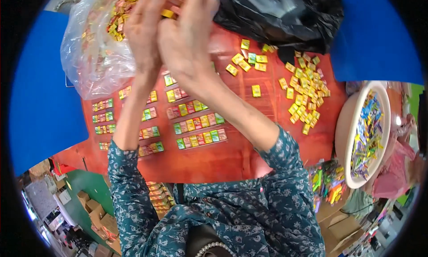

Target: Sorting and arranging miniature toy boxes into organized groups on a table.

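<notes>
Both hands reach to the far side of the red table, side by side over the mouth of a clear plastic bag (104,76). My left hand (143,36) is smeared by motion. Against it, my right hand (185,40) is curved inward. Small yellow and pink wrapped candies (167,13) show between the two, which seem cupped round them; the fingertips are partly hidden. More wrapped candies (117,27) fill the bag beside my left hand. Under my forearms lie short rows of candies (201,138) in mixed colours, set edge to edge.
A black plastic bag (285,20) lies at the far right. Loose yellow candies (307,89) are scattered on the red table (254,152). Beyond its right edge stands a white tub (345,132) of colourful wrapped pieces. Blue panels (44,96) flank the table.
</notes>
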Motion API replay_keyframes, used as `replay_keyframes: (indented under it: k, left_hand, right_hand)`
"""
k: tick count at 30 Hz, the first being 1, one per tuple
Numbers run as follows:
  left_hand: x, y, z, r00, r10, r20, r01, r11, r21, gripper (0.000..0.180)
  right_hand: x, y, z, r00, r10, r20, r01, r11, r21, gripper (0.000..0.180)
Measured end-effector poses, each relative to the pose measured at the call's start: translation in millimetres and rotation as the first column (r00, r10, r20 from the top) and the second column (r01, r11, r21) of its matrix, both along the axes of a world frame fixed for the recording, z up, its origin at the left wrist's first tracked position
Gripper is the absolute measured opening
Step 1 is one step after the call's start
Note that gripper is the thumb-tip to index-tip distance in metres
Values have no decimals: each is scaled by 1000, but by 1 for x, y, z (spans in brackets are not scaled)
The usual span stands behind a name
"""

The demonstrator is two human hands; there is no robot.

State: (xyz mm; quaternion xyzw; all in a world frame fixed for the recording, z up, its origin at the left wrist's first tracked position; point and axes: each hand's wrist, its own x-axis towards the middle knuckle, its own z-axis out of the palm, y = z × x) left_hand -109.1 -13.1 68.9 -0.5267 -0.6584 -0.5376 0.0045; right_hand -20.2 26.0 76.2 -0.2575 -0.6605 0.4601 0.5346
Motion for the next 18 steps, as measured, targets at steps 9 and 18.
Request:
replay_keyframes:
  k: [9,18]
  left_hand:
    - [130,40,-92,756,-154,636,279,955,-99,36]
    - [124,57,-79,924,-224,310,298,930,-215,55]
  right_hand:
    - [142,18,-83,950,-71,303,171,933,-317,59]
    - [203,39,-79,810,-56,583,61,998,11,51]
